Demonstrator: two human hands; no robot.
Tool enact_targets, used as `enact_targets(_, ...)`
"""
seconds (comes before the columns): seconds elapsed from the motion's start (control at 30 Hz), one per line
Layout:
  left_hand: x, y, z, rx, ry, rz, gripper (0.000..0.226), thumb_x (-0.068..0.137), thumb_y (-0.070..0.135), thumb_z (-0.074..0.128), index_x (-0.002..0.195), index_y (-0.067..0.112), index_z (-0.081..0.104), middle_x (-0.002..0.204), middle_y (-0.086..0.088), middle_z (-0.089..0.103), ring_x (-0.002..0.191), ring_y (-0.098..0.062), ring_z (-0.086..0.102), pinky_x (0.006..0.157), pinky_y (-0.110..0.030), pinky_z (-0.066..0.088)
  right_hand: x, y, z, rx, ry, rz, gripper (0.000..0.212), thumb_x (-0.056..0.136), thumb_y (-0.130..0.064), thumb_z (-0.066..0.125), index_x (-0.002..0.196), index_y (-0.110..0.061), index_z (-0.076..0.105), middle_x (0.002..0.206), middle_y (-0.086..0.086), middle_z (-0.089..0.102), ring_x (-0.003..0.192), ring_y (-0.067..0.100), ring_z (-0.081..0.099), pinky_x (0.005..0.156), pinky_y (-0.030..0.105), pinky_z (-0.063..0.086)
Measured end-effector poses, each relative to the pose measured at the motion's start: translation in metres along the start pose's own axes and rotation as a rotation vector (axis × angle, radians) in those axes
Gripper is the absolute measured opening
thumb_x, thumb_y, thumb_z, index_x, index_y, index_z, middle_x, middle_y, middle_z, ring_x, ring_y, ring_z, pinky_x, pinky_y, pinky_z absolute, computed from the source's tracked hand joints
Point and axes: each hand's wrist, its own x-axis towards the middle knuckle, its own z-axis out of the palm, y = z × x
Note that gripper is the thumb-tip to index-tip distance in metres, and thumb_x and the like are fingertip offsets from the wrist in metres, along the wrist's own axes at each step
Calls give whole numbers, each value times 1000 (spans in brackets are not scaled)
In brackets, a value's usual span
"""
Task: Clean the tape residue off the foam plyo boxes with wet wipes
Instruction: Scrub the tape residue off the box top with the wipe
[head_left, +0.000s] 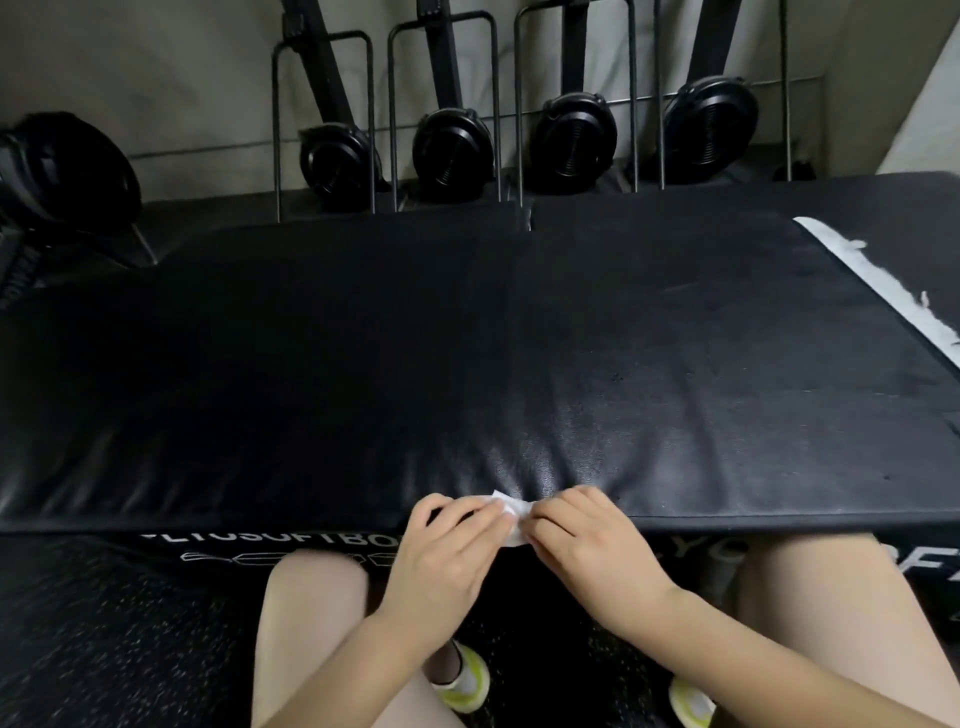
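Foam plyo box (467, 338): filled most of the view, a broad black slab with a leather-like skin, lying flat in front of the seated person; its top was creased and dimpled near the front edge, where the light caught it; white lettering ran along its front face, partly hidden by the knees and hands.
Second plyo box (893, 208): lay to the right, beside the first one, black as well.
Tape residue (878, 280): a ragged white strip ran slantwise along the right edge, between the two boxes; its edges were torn and flecked.
Floor (104, 634): dark, speckled rubber under the person's legs.
Machines (452, 148): a row of black fan-wheel units stood upright in a wire rack against the pale wall behind the boxes; another one lay at far left.
Shoes (467, 680): white and yellow-green, seen between the bare knees.
Left hand (447, 551): rose from below, knuckles up, at the front edge of the box; its fingers (485, 506) were curled and pinched the left side of the wipe.
Right hand (587, 540): mirrored it just to the right, wrist angled inward; its fingers (545, 512) were curled and pinched the wipe's right side.
Wet wipe (511, 512): small, white, crumpled, held between both hands at the box's front edge.
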Motion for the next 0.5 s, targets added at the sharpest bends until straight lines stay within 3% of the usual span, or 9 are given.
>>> enact_targets(0.27,14,16,15,-22,-17,79,24,95,15,67,118,18,72,125,11,65,116,-12,59,91,-33,40,-23,14,-22,-46,-5,16,9,96,-24,68,98,-16,73,105,-4,66,90,22,59,86,34,45)
enact_targets(0.33,16,12,16,-34,-18,73,24,92,13,70,115,19,73,124,12,66,107,-11,61,86,-31,40,-21,12,-20,-66,-6,30,13,96,-29,68,100,-18,72,107,-4,65,94,21,58,86,34,44)
enact_targets(0.5,27,13,15,-84,4,55,15,95,15,65,105,19,75,113,14,69,85,-13,60,79,-33,43,-16,14,-20,-47,-35,44,9,94,-22,67,101,-18,71,102,-3,64,87,21,56,80,30,40)
